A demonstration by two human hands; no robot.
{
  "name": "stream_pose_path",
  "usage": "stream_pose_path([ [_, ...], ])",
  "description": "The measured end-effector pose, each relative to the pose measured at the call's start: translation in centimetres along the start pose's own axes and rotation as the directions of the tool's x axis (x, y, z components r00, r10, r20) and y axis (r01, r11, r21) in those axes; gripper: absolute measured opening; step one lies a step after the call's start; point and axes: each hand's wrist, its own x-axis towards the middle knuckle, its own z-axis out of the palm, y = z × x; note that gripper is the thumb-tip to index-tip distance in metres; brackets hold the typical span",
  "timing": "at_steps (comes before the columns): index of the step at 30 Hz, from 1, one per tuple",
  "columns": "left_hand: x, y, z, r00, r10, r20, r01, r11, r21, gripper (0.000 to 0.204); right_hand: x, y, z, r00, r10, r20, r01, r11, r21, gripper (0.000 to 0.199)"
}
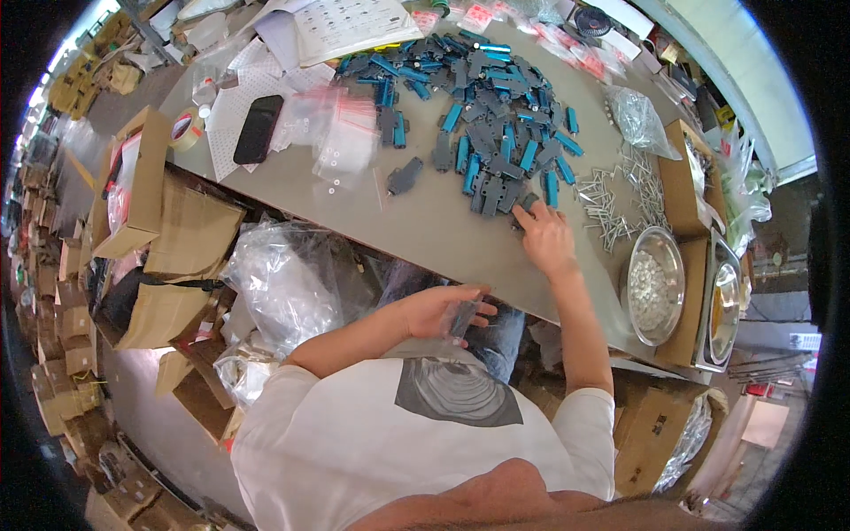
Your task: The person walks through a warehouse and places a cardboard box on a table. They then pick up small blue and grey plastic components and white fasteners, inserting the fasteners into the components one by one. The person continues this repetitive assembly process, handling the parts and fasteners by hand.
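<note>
A heap of dark grey plastic pieces and blue ones [496, 133] covers the middle of the table. At its near edge my right hand [547, 237] reaches in, fingers closed on a small dark grey plastic piece [529, 202] that they partly hide. My left hand [434, 311] is in front of my body, just off the table's edge. Its fingers hold a small clear plastic bag [459, 317], whose contents I cannot make out. One dark grey piece [405, 176] lies apart, left of the heap. Beyond it is a stack of clear zip bags [347, 142] with red strips.
Metal pins [611, 208] lie loose on the right, near a steel bowl [677, 301] of small white parts. A black phone [258, 129], a tape roll [185, 130] and papers [354, 31] lie on the left and far side. An open cardboard box [133, 186] stands at the left edge.
</note>
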Motion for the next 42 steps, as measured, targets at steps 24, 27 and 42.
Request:
stream_pose_path([
  [24, 1.1, -1.1, 0.2, 0.992, 0.118, -0.053, -0.077, 0.868, 0.49, 0.061, -6.8, -3.7, -3.2, 0.852, 0.065, 0.519, -0.51, -0.117, 0.852, 0.012],
  [27, 0.7, -0.6, 1.0, 0.998, -0.038, -0.041, 0.05, 0.931, 0.361, 0.061, -7.7, -2.5, -1.9, 0.904, -0.095, 0.417, -0.426, -0.115, 0.897, 0.013],
  [42, 1.7, -0.9, 0.0, 0.974, -0.149, 0.171, 0.15, 0.989, 0.006, 0.058, -7.7, -4.9, -0.9, 0.921, -0.169, 0.351, -0.383, -0.227, 0.895, 0.017],
])
